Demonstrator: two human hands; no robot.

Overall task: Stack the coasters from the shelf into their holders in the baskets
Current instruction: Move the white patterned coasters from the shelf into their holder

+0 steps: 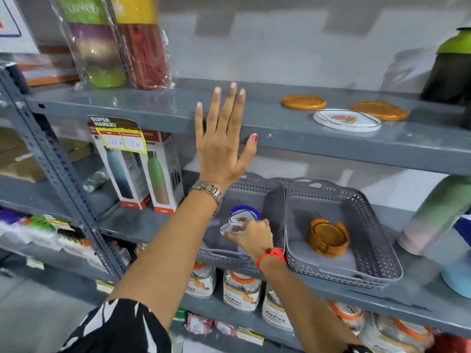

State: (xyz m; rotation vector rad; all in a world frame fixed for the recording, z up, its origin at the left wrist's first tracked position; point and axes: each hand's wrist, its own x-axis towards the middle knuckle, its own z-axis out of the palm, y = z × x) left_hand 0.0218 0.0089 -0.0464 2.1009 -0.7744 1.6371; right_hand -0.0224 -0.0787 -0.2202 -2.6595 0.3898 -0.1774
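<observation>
My left hand (220, 138) is raised flat against the front edge of the upper shelf (153, 115), fingers spread, holding nothing. My right hand (253, 236) is down in the left grey basket (251, 186), pinching a white floral coaster (230, 228) beside a blue-rimmed holder (244, 212) with another white coaster in it. The right grey basket (369, 212) holds an orange wooden holder (328, 236) with orange coasters inside. On the upper shelf lie two orange coasters (303, 101) (379, 110) and one white floral coaster (347, 120).
Wrapped tumblers (112, 39) stand on the upper shelf at the left, a dark bottle with a green lid (448, 67) at the right. Boxed bottles (139, 171) stand left of the baskets, pastel bottles (438, 212) to the right. Jars (242, 289) fill the shelf below.
</observation>
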